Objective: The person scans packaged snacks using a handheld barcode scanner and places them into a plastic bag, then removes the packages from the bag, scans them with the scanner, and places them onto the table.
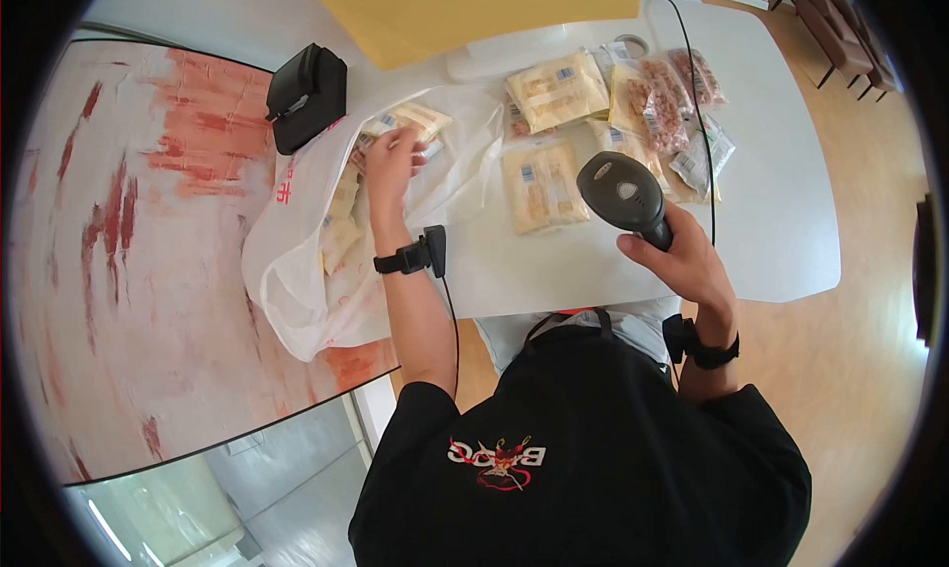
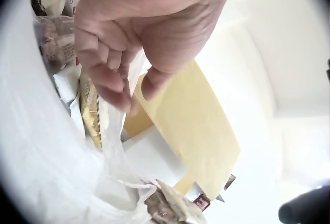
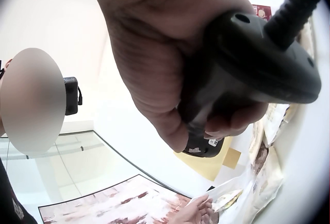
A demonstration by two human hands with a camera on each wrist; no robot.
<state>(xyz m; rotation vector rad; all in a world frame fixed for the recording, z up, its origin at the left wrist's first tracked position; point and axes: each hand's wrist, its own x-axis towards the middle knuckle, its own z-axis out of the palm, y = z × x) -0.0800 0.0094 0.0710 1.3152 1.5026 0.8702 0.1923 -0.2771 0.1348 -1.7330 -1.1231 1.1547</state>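
Observation:
A white plastic bag (image 1: 287, 290) with its mouth spread holds several cream packets (image 1: 339, 233). My left hand (image 1: 391, 172) is over the bag's mouth, beside a packet (image 1: 425, 122). In the left wrist view, that hand (image 2: 149, 28) has bent, relaxed fingers with a gap to the thumb and nothing between them; whether a fingertip touches a packet cannot be told. My right hand (image 1: 694, 261) grips a black handheld scanner (image 1: 625, 193) above the table (image 1: 583, 270). The right wrist view shows its fingers (image 3: 167, 126) curled round the scanner's handle (image 3: 206, 90).
Cream packets (image 1: 544, 186) and clear packs of reddish-brown food (image 1: 657, 107) lie at the table's middle and right. A black device (image 1: 311, 97) stands behind the bag. The scanner's cable (image 1: 704, 142) crosses the table; a yellow sheet (image 1: 474, 13) is at the back.

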